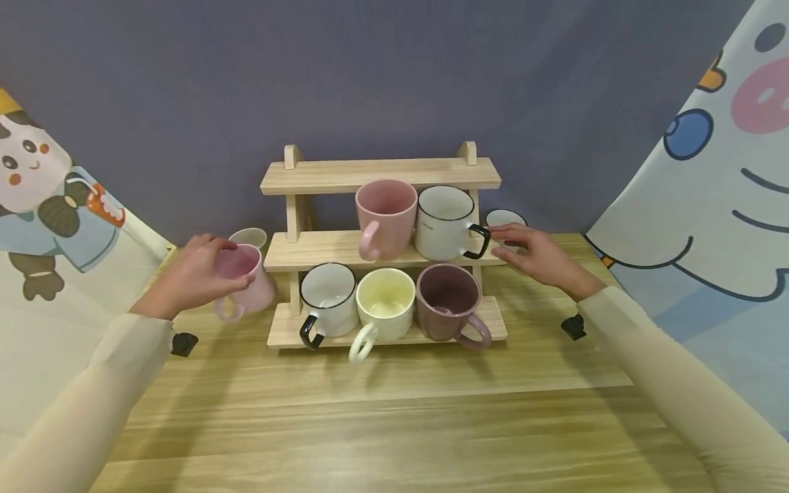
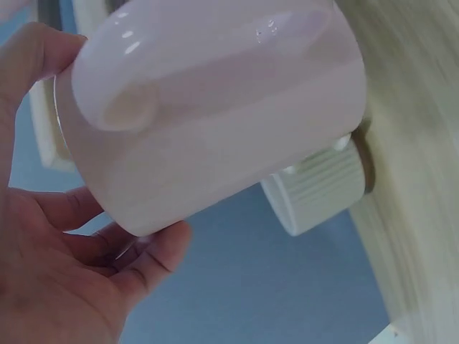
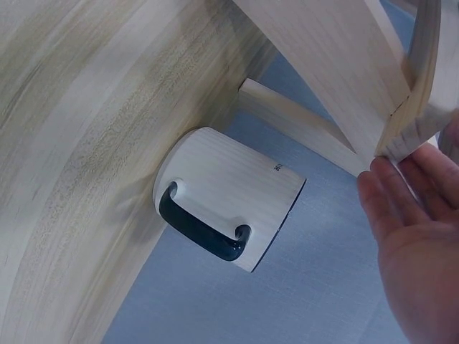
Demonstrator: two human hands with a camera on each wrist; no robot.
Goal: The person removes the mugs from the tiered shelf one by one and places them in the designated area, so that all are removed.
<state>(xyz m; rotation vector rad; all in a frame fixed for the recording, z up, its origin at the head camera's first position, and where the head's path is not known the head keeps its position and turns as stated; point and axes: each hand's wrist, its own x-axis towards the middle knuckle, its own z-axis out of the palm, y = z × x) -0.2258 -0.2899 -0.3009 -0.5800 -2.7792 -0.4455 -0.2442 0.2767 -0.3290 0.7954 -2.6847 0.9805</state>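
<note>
I'm working at a wooden bench [image 1: 394,424] with a three-tier wooden rack [image 1: 380,177] standing toward its back edge, against a grey wall. The top shelf is bare; the middle one carries a pink mug [image 1: 385,218] and a white mug [image 1: 445,222] with a black handle; the bottom one holds a white mug with a black handle, a cream mug [image 1: 385,302] and a mauve mug [image 1: 448,302]. My left hand [image 1: 194,272] has its grip wrapped round a pale pink mug [image 1: 243,281] just left of the rack, fingers over the rim and thumb on the side; from the left wrist view I judge it lifted off the bench, with a ribbed cream cup [image 2: 319,190] close behind it. My right hand [image 1: 535,255] rests at the right end of the middle shelf, fingers straight and holding nothing, touching the wood beside the white mug's handle; another white cup [image 1: 505,219] stands behind it on the bench. I judge the step to be placing the pale pink mug on the rack. The next move calls for raising it clear of the shelf edge and setting it on free space at the left of the middle shelf.
</note>
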